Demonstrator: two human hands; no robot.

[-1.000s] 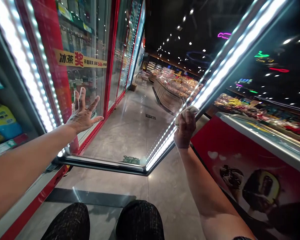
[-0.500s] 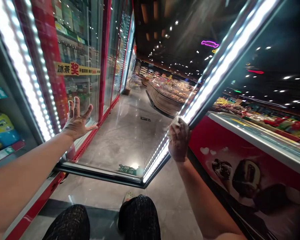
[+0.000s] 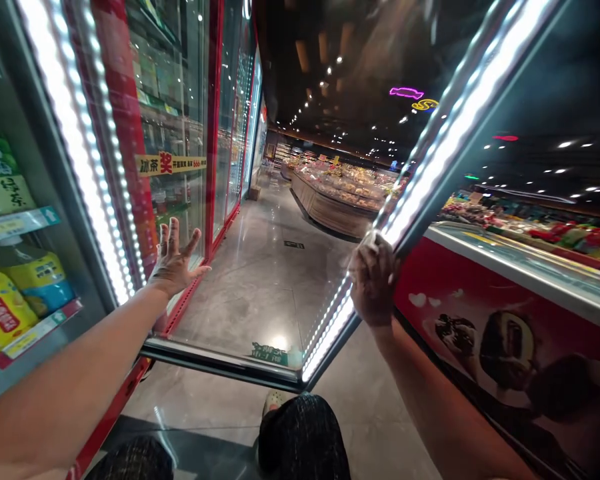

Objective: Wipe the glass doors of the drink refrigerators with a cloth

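A glass cooler door with a dark frame and bright light strips stands open in front of me. My left hand has its fingers spread wide near the left side of the pane, seemingly against the glass. Near the light strip on the right edge is my right hand, its fingers closed over a pale crumpled cloth. Only a little of that cloth shows between and above the fingers. A small green sticker is at the bottom of the pane.
Cooler shelves at left hold yellow drink packs and green tea bottles. A red chest freezer stands close on the right. Beyond the glass are red-framed coolers and a wooden display counter. My knee is below the door.
The view has shifted a little, so the door and both hands appear farther right and lower. More of the left shelves shows. Both hands keep about the same pose at the door.
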